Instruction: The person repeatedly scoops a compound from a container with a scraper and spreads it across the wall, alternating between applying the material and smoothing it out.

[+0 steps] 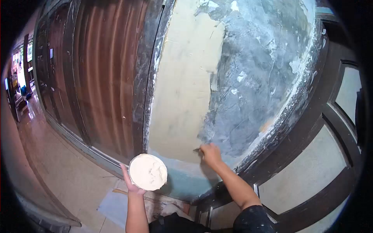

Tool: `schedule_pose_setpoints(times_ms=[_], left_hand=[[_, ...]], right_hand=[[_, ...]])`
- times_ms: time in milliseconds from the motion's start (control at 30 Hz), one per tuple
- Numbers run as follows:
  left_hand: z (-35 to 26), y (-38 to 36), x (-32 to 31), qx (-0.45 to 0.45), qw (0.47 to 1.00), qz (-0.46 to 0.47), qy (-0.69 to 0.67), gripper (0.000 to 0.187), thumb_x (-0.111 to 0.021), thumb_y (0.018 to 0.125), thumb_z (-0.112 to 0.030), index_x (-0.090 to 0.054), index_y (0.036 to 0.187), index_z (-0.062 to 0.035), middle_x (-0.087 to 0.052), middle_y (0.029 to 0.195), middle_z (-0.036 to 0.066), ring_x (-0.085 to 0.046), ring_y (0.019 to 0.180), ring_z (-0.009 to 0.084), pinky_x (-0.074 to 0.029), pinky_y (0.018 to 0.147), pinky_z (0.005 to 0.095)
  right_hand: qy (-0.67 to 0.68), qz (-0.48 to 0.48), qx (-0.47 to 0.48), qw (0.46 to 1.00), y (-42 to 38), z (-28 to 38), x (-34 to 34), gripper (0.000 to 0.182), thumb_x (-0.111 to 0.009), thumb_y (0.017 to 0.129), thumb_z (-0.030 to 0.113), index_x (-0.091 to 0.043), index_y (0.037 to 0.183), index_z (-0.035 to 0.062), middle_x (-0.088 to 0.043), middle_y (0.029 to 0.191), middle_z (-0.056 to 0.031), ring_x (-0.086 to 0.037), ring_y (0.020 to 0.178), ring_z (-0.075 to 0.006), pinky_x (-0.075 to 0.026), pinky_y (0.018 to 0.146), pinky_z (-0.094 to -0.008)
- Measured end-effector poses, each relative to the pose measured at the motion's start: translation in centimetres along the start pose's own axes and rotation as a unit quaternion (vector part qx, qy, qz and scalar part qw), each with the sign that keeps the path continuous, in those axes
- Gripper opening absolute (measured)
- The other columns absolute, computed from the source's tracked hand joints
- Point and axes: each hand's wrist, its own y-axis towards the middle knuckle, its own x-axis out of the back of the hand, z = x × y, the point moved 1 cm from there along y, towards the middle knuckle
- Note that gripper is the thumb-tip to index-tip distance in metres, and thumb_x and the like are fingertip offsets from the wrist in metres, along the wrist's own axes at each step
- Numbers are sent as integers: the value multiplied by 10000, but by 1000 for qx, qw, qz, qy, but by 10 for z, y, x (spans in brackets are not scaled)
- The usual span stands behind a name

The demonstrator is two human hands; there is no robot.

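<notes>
Head view: my right hand [211, 155] is clenched round what looks like a scraper [197, 150], tip pointing left at the wall [248, 97], with the tub [161, 185] of paste [147, 170] lower left, gripped by my nearer left hand [129, 181].

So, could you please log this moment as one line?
left hand: holding container of cream paste; right hand: gripping tool at wall; wall: partly coated
</notes>
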Motion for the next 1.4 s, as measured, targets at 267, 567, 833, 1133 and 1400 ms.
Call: schedule_pose_setpoints(times_ms=[267,567,833,1133,1400], left_hand=[[12,14,-46,38,998,25,-33,1079,-297,926,-913,-511,1517,-37,-572,1500,212,-599,1317,443,-516,1062,651],[17,37,-91,70,995,69,1,1116,-313,887,-945,-491,1524,-46,-521,1528,267,-561,1308,555,-443,921,874],[15,47,-108,133,984,115,-39,1180,-227,862,-982,-466,1528,-38,-511,1515,289,-564,1302,558,-468,937,848],[23,55,-105,94,991,95,-8,1108,-271,923,-924,-555,1447,10,-633,1408,234,-654,1246,420,-544,1052,584],[31,57,-97,91,994,60,5,1066,-303,934,-906,-593,1417,-1,-655,1388,221,-659,1236,406,-539,1059,567]], right_hand=[[82,-302,10,950,42,43,156,102,-709,902,80,-731,995,116,-747,961,-60,-632,946,-326,-459,793,-492],[56,-84,322,941,-7,87,173,340,-674,833,104,-736,1166,132,-719,1228,-14,-634,1170,-297,-514,999,-453],[41,-56,379,923,-22,99,179,332,-654,869,189,-721,1183,103,-687,1251,-58,-604,1261,-312,-512,1056,-484],[76,-56,371,924,-29,101,179,332,-707,876,190,-726,1195,98,-690,1246,-56,-606,1245,-323,-518,1039,-479],[128,-82,349,925,-33,106,171,398,-743,815,124,-744,1213,127,-720,1190,-23,-651,1164,-284,-544,967,-462]])
